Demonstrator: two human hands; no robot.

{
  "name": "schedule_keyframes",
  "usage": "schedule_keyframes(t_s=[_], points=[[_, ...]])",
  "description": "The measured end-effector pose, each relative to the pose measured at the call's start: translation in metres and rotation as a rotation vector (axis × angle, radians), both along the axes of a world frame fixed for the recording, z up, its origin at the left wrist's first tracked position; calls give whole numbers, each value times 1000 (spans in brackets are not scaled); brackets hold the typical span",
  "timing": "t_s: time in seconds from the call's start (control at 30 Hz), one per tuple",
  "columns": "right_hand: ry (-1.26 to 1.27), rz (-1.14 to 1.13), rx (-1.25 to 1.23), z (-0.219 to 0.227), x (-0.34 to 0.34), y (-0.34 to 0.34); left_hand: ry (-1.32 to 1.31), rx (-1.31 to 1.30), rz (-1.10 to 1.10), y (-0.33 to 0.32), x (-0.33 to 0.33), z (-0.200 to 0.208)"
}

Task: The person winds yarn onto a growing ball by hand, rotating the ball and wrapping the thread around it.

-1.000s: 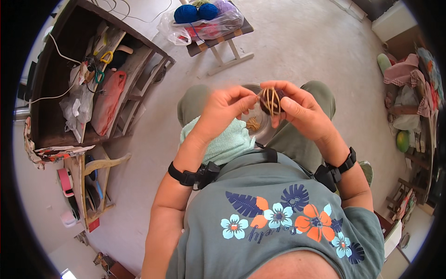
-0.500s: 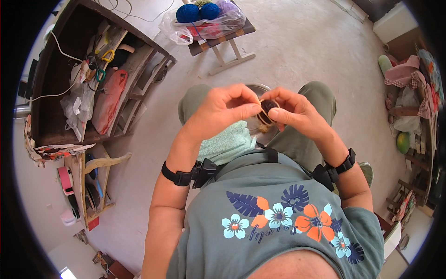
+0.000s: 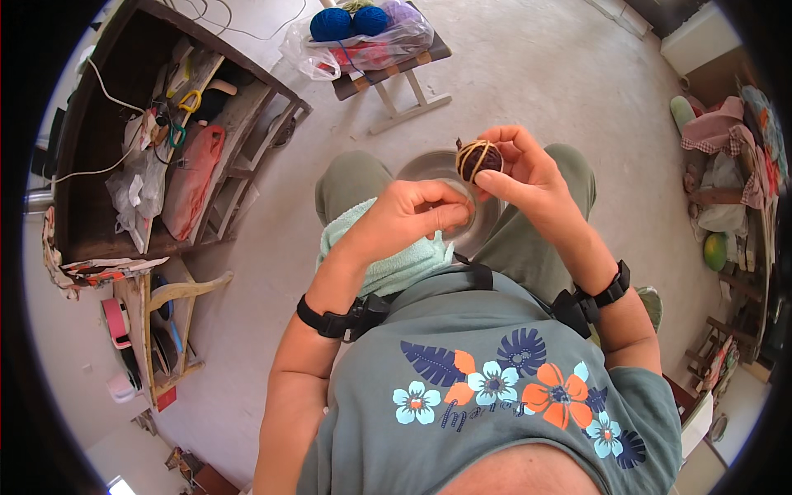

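Note:
My right hand (image 3: 521,169) grips a dark brown, round thing (image 3: 478,161) with pale yellow bands across it and a small stem-like tip on top. Its thumb and fingers close on the right side of the thing. Lower and to the left, my left hand (image 3: 425,210) has thumb and fingertips drawn together over a round metal basin (image 3: 493,216) between my knees. Whatever those fingers may pinch is too small to make out. A mint-green towel (image 3: 396,257) lies over my left thigh, partly under my left forearm.
Ahead stands a small stool (image 3: 396,70) bearing a plastic bag with blue balls of yarn (image 3: 332,25). To the left is a dark wooden cabinet (image 3: 239,148) holding bags and scissors (image 3: 190,101). Cloths (image 3: 718,128) and a green fruit (image 3: 715,252) sit on shelves at right.
My left hand has left the banded round thing and dropped toward the basin. My right hand has raised the thing slightly, so more of its bands and its tip show.

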State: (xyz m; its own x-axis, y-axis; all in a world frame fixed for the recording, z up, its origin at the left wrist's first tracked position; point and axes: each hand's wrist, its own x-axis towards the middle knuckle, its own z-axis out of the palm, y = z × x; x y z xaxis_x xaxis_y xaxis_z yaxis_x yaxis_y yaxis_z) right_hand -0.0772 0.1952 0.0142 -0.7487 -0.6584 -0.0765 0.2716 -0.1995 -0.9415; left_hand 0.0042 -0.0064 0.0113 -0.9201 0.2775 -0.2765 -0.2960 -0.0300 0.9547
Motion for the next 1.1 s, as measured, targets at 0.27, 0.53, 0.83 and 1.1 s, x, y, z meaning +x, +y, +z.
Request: schedule_keyframes(t_s=[0.27, 0.53, 0.83, 1.1], points=[[-77, 285, 182, 2, 5, 7, 107, 91, 28, -19, -12, 20], [-109, 192, 2, 7, 5, 9, 20, -30, 171, -7, -8, -17], [111, 44, 117, -9, -2, 2, 156, -114, -130, -6, 4, 12], [-31, 367, 117, 0, 4, 14, 154, 19, 139, -13, -11, 7]])
